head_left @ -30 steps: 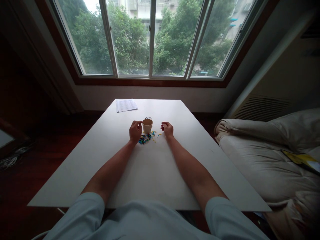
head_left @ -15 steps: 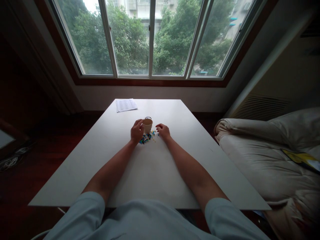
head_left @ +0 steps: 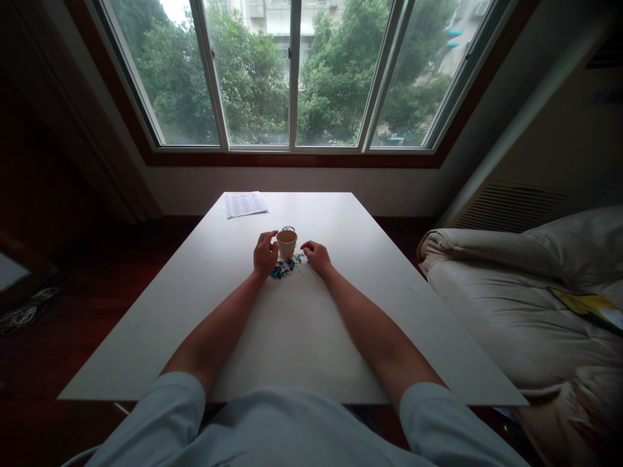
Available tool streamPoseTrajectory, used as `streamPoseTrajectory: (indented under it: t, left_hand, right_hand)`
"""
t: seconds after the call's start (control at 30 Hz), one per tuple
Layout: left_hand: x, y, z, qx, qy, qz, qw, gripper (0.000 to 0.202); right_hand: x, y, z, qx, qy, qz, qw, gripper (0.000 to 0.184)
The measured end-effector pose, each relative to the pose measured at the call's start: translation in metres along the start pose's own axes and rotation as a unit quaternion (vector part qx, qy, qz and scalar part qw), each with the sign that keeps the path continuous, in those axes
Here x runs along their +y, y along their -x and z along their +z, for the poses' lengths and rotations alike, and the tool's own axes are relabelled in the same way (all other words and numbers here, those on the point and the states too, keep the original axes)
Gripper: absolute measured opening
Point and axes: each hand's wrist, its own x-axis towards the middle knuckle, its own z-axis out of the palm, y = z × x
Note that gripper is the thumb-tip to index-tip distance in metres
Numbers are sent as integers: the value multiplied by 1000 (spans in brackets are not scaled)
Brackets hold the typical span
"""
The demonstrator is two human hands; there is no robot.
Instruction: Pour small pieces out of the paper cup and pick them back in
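Note:
A small tan paper cup [head_left: 287, 244] stands on the white table [head_left: 302, 324], with a dark ring-like thing just behind its rim. Several small blue, green and yellow beads [head_left: 283, 268] lie scattered in front of it. My left hand [head_left: 264, 255] rests just left of the cup, its fingers curved and apart, the fingertips close to the cup's side. My right hand [head_left: 317, 255] lies right of the cup at the edge of the beads, fingers curled into a pinch whose contents are too small to see.
A printed sheet of paper [head_left: 245, 203] lies at the table's far left corner. A bed with a pale duvet [head_left: 525, 305] and a yellow booklet [head_left: 591, 305] stands close on the right. A wide window is behind the table. Dark floor with cables lies to the left.
My right hand has moved left, from apart on the right to the beads beside the cup. My left hand's grip on the cup has loosened, and its fingers have spread.

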Motion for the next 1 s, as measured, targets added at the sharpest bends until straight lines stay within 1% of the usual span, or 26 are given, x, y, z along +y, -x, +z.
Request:
streamPoseTrajectory:
  t: [0.17,0.27,0.33,0.4,0.57,0.63,0.73,0.87,1.0]
  left_hand:
    - [-9,-2,-2,21,-1,-23,1000,35]
    - [-17,-4,-2,34,-2,-41,999,30]
    - [-24,-5,-1,31,-3,-52,998,26]
    - [-32,-5,0,5,-7,-66,998,22]
    - [-48,-6,2,-94,-37,-125,987,18]
    - [-52,-6,2,-126,-49,-132,982,17]
    - [-55,-7,2,-162,-61,-123,977,17]
    - [-57,-10,-3,-193,-58,-117,973,17]
    - [-57,-12,-9,-187,-47,-118,974,20]
  right_hand:
    - [-7,5,4,-93,50,-90,990,15]
    - [-6,6,6,-124,77,-128,981,11]
    - [-5,6,7,-133,91,-147,976,11]
    - [-5,6,6,-140,102,-156,972,13]
    - [-6,7,4,-140,106,-150,973,14]
    - [-5,7,4,-134,113,-145,974,14]
    - [0,4,5,-117,129,-139,975,15]
    - [7,1,8,-97,124,-135,978,22]
    - [9,0,8,-102,117,-135,979,25]
